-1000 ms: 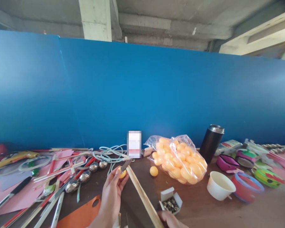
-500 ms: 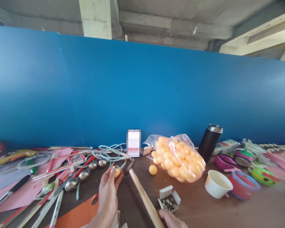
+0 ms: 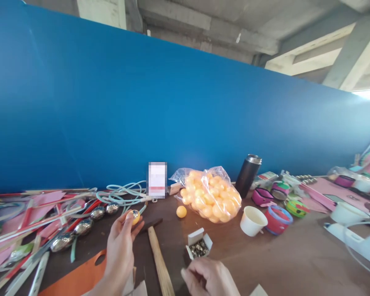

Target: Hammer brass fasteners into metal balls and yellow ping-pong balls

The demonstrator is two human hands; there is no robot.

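My left hand [image 3: 121, 250] pinches a small orange ball [image 3: 135, 216] between thumb and fingertips, with something shiny stuck on its top. A wooden-handled hammer [image 3: 158, 259] lies on the brown table just right of that hand, its head pointing away. My right hand [image 3: 209, 278] hovers low at the bottom edge, fingers curled, close to an open small white box of brass tacks [image 3: 198, 247]. I cannot see anything in its fingers. A loose orange ball [image 3: 181, 211] rests beside a clear bag of orange balls [image 3: 209, 195].
A black flask [image 3: 248, 176], white paper cup [image 3: 253, 220] and red-blue ring [image 3: 276, 218] stand to the right. Sticks, pink paper, silver spoons [image 3: 80, 227] and a pale cord [image 3: 123, 193] crowd the left. An orange sheet [image 3: 77, 279] lies near me. A blue wall backs the table.
My right hand has let go of the hammer, which now lies on the table, and has moved up beside the tack box. The view has swung to the right.
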